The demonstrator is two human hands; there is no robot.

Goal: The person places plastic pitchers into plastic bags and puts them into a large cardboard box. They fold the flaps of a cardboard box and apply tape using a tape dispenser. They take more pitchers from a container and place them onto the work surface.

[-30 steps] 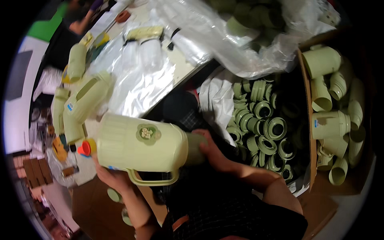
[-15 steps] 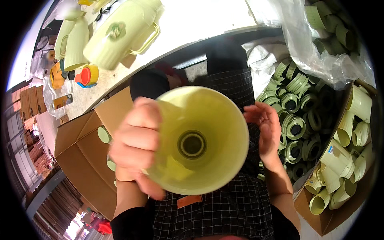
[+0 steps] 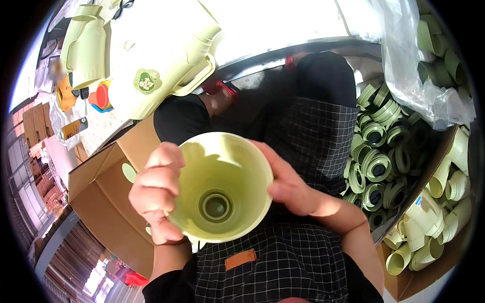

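In front of my lap I hold a pale green plastic thermos jug shell (image 3: 222, 156). Its wide open end faces up at me, and a round, ringed opening shows at its far end. My left hand (image 3: 159, 189) is closed in a curl at the shell's left side; whatever part its fingers wrap is hidden. Against the right wall lies my right hand (image 3: 290, 184), its thumb near the rim and its fingers mostly out of sight behind the shell. A larger pale green jug (image 3: 166, 70) with a handle and floral emblem lies on the worktable, beyond my left hand.
More jug shells (image 3: 88, 55) stand on the white worktable (image 3: 283, 20). An opened cardboard box (image 3: 108, 212) is at my left. On the right are many green ring-shaped parts (image 3: 376, 166), a carton of pale green shells (image 3: 424, 212) and clear plastic sheeting (image 3: 409, 65). Red and yellow round pieces (image 3: 102, 96) sit left.
My right hand, apart from the shell earlier, now grips its right side. The shell has moved slightly left and lower, away from my eyes. My view has shifted, showing more of my legs.
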